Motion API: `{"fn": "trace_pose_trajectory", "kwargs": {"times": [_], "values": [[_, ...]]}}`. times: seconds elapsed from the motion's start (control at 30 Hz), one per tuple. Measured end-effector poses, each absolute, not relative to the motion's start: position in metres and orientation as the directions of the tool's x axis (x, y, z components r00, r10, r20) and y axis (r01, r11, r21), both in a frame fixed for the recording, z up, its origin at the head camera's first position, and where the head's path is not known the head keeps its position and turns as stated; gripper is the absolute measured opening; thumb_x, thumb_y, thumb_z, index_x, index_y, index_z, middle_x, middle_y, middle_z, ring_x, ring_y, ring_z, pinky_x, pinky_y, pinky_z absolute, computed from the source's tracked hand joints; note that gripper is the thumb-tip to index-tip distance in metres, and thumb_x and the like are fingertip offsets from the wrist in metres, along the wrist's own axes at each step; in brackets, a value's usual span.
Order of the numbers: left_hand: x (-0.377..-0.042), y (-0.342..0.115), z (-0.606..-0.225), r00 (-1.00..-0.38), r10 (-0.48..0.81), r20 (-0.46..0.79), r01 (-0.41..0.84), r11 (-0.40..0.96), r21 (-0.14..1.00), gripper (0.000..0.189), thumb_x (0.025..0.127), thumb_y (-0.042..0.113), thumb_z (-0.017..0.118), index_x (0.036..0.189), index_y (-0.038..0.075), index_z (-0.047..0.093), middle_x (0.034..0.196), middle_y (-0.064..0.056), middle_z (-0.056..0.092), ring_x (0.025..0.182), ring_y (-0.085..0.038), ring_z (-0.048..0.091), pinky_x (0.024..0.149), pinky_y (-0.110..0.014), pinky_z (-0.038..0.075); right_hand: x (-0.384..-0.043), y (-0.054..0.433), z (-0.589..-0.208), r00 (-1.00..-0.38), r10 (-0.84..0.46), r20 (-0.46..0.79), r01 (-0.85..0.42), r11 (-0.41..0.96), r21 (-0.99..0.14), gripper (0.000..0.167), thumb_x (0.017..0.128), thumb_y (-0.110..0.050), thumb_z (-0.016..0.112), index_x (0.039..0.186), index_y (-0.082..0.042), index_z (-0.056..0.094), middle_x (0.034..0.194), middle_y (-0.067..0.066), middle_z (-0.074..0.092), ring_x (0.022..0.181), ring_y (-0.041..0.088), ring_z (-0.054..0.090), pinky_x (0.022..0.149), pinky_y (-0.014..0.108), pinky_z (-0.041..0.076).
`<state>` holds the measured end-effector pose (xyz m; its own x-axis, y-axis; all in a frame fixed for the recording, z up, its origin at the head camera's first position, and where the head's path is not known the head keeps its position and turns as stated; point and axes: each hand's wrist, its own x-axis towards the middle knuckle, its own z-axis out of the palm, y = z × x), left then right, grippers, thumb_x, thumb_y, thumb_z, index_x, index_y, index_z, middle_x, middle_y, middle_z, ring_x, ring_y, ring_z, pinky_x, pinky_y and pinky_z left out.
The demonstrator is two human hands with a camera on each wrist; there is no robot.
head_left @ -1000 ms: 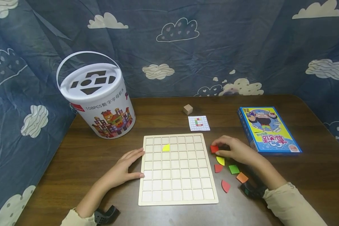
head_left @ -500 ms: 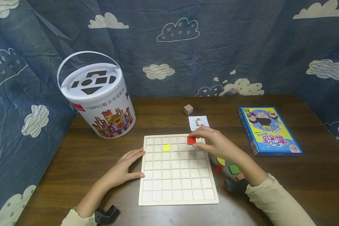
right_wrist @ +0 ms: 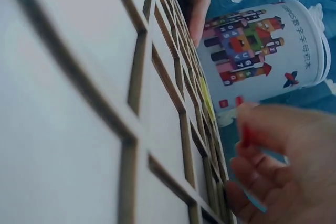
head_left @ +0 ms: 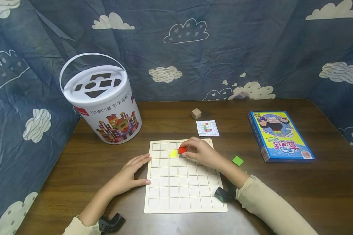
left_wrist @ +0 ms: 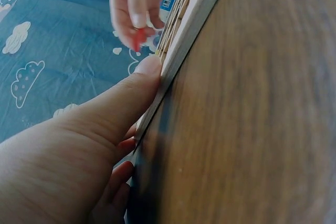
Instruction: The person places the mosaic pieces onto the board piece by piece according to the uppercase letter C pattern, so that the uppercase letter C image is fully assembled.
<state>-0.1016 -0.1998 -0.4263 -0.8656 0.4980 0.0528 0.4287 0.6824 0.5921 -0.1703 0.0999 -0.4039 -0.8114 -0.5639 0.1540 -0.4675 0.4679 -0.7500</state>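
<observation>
A wooden grid board (head_left: 176, 192) lies on the table. My left hand (head_left: 132, 173) rests along its left edge, fingers extended, fingertips and thumb tip on the rim; the left wrist view shows the thumb (left_wrist: 126, 95) against that edge. Between thumb and fingers, my right hand (head_left: 203, 153) pinches a red square tile (head_left: 182, 150) over the upper part of the board. Just left of it, a yellow quarter-round tile (head_left: 173, 153) sits in a cell of the second row. The right wrist view shows the pinched red tile (right_wrist: 245, 135) blurred and nearly edge-on.
A green tile (head_left: 238, 160) lies right of the board; other tiles there are mostly hidden by my right forearm. Beyond the board are a pattern card (head_left: 208, 128) and a wooden cube (head_left: 196, 113). A white bucket (head_left: 103, 104) stands back left, a blue-yellow box (head_left: 282, 136) at right.
My right hand has picked up the red square tile from beside the board and carried it left, over the grid to beside the yellow tile. The left hand has stayed put.
</observation>
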Motion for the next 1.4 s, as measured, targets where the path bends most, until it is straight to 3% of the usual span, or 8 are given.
{"fn": "trace_pose_trajectory", "kwargs": {"times": [0.17,0.4,0.67,0.87,1.0,1.13,1.4], "values": [[-0.101,-0.200,-0.425,-0.867,0.496,0.053,0.426,0.681,0.595,0.080,0.073,0.051,0.065,0.138,0.014,0.036,0.145,-0.003,0.027,0.130,-0.030,0.022,0.101,-0.053,0.020,-0.175,0.099,-0.414,-0.797,-0.588,0.136,-0.494,0.504,-0.708,0.022,0.080,-0.012,0.068,0.102,-0.010,0.065,0.090,-0.004,0.054,0.077,0.013,0.047,0.066,0.025,0.043],[-0.100,-0.200,-0.424,-0.869,0.492,0.051,0.421,0.682,0.598,0.080,0.073,0.049,0.066,0.138,0.013,0.037,0.144,-0.003,0.028,0.130,-0.030,0.022,0.101,-0.053,0.020,-0.175,0.098,-0.415,-0.789,-0.603,0.118,-0.508,0.532,-0.677,0.028,0.081,-0.018,0.068,0.108,-0.011,0.064,0.099,-0.002,0.053,0.081,0.012,0.047,0.070,0.027,0.043],[-0.100,-0.200,-0.424,-0.870,0.491,0.050,0.420,0.683,0.598,0.080,0.073,0.050,0.066,0.138,0.013,0.037,0.144,-0.003,0.028,0.130,-0.031,0.022,0.100,-0.054,0.020,-0.174,0.097,-0.414,-0.794,-0.599,0.101,-0.498,0.546,-0.674,0.021,0.085,-0.013,0.062,0.106,-0.012,0.064,0.099,-0.002,0.052,0.079,0.013,0.046,0.069,0.027,0.043],[-0.100,-0.200,-0.426,-0.872,0.488,0.043,0.413,0.683,0.602,0.080,0.073,0.051,0.065,0.138,0.014,0.036,0.145,-0.002,0.027,0.130,-0.031,0.021,0.100,-0.055,0.020,-0.172,0.104,-0.404,-0.776,-0.630,0.029,-0.472,0.548,-0.691,0.034,0.083,-0.020,0.065,0.116,-0.010,0.059,0.106,0.001,0.052,0.089,0.015,0.047,0.077,0.031,0.042],[-0.100,-0.200,-0.426,-0.870,0.490,0.044,0.415,0.682,0.602,0.080,0.073,0.050,0.066,0.138,0.014,0.037,0.145,-0.002,0.027,0.130,-0.030,0.021,0.100,-0.054,0.020,-0.168,0.116,-0.390,-0.771,-0.637,0.020,-0.409,0.471,-0.781,0.043,0.085,-0.022,0.063,0.123,-0.007,0.052,0.115,0.007,0.052,0.099,0.021,0.050,0.085,0.037,0.042],[-0.100,-0.200,-0.426,-0.868,0.493,0.050,0.422,0.681,0.598,0.080,0.074,0.050,0.066,0.138,0.013,0.037,0.144,-0.003,0.028,0.130,-0.030,0.022,0.100,-0.054,0.020,-0.161,0.133,-0.374,-0.783,-0.616,0.085,-0.414,0.415,-0.810,0.043,0.085,-0.021,0.064,0.124,-0.009,0.051,0.119,0.010,0.052,0.104,0.027,0.050,0.088,0.041,0.041],[-0.100,-0.199,-0.424,-0.866,0.497,0.050,0.425,0.680,0.597,0.079,0.074,0.049,0.066,0.138,0.013,0.037,0.144,-0.004,0.028,0.130,-0.030,0.022,0.100,-0.054,0.021,-0.139,0.178,-0.360,-0.838,-0.537,0.097,-0.424,0.529,-0.735,0.047,0.081,-0.020,0.068,0.125,-0.012,0.051,0.123,0.005,0.050,0.110,0.027,0.047,0.088,0.048,0.040]]}}
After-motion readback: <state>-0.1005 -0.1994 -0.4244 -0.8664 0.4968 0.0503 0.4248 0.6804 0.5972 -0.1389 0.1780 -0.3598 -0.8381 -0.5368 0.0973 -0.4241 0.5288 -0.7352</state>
